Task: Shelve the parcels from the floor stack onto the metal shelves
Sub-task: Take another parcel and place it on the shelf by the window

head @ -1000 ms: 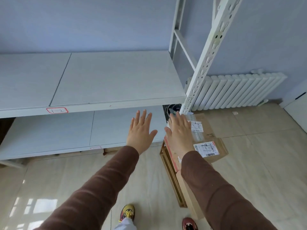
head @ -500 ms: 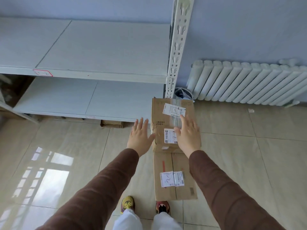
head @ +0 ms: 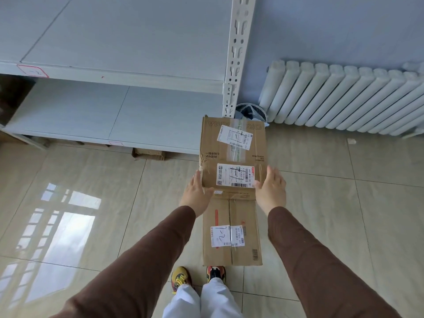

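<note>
A stack of brown cardboard parcels stands on the tiled floor in front of my feet. The top parcel [head: 231,154] carries two white shipping labels. Under it lies a longer parcel [head: 231,237] with a label marked "1-2". My left hand [head: 195,195] lies flat against the top parcel's left side, thumb at its near edge. My right hand [head: 271,191] lies flat against its right side, fingers straight. The metal shelves rise at the upper left: an upper board [head: 128,42] and a lower board [head: 91,115], both bare.
The white slotted shelf post [head: 238,53] stands just behind the stack. A white radiator [head: 344,97] runs along the blue wall at right. A round dark item [head: 251,110] sits between post and radiator. A small carton [head: 149,154] lies under the lower shelf.
My view has dropped from the shelves to the floor stack. Both hands moved down from above the top parcel and spread apart to its left and right sides.
</note>
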Demonstrator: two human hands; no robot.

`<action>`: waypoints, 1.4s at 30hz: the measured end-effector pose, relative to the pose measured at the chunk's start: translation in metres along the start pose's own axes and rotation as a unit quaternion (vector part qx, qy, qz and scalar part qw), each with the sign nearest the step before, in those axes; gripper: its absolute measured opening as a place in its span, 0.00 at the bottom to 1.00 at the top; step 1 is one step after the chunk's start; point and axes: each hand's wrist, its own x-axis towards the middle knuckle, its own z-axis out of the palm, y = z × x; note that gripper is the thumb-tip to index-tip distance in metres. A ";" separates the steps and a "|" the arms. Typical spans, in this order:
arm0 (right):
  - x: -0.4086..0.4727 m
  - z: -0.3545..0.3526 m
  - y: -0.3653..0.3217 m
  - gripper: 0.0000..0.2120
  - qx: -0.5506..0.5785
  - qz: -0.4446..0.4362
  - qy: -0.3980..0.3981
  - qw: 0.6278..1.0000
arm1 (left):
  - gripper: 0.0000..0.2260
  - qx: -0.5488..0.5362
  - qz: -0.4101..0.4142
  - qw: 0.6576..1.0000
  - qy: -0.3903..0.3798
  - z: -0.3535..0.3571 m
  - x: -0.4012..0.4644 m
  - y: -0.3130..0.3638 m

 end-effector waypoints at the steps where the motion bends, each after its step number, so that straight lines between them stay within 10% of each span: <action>1: 0.001 0.002 0.001 0.33 0.000 0.002 0.000 1.000 | 0.34 0.000 -0.002 1.000 -0.002 0.002 0.002 -0.002; 23: 0.004 0.038 -0.006 0.30 0.136 0.118 0.027 0.983 | 0.27 -0.153 0.019 0.988 -0.033 0.007 0.026 -0.028; 31: -0.066 0.026 -0.079 0.30 0.164 0.022 0.042 0.985 | 0.24 -0.246 -0.010 0.947 0.208 -0.044 -0.025 -0.050; 42: -0.150 -0.044 -0.335 0.29 0.349 -0.228 0.056 0.907 | 0.19 -0.307 0.102 0.809 0.491 -0.295 -0.151 -0.051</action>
